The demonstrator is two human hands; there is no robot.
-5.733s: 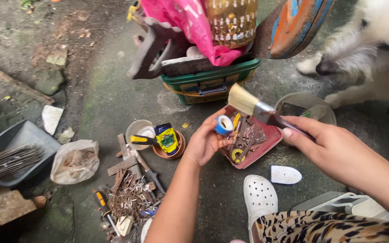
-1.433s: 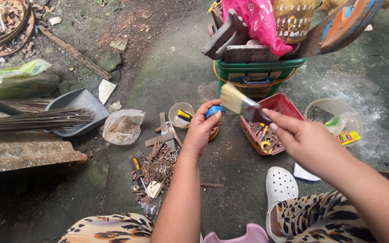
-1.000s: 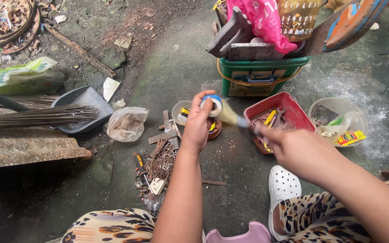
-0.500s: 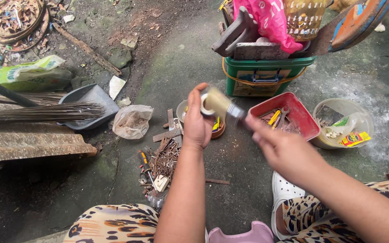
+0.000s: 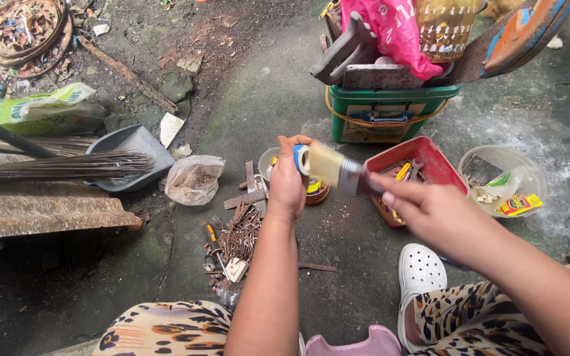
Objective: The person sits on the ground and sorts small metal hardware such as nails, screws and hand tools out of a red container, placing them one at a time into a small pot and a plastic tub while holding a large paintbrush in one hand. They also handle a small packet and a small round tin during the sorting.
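- The roll of tape (image 5: 300, 159) is being pinched in the left hand (image 5: 287, 186), fingertips only; it could be knocked loose.
- The paintbrush (image 5: 335, 171) is being gripped by the right hand (image 5: 430, 214), bristles touching the roll; dust could be flicked into the red tray (image 5: 446, 173) at 3 o'clock.

A roll of tape (image 5: 300, 158) is held in the left hand (image 5: 287, 186) above a small bowl (image 5: 267, 165) on the floor (image 5: 258, 92). A paintbrush (image 5: 335, 170), held in the right hand (image 5: 430, 211), is set against the roll from the right. A tray of tools (image 5: 423, 173) lies right of the bowl, a crate (image 5: 384, 118) behind it, a tub (image 5: 506, 178) further right. A heap of nails (image 5: 239, 237) lies before the bowl, a dustpan (image 5: 130, 155) to the left.
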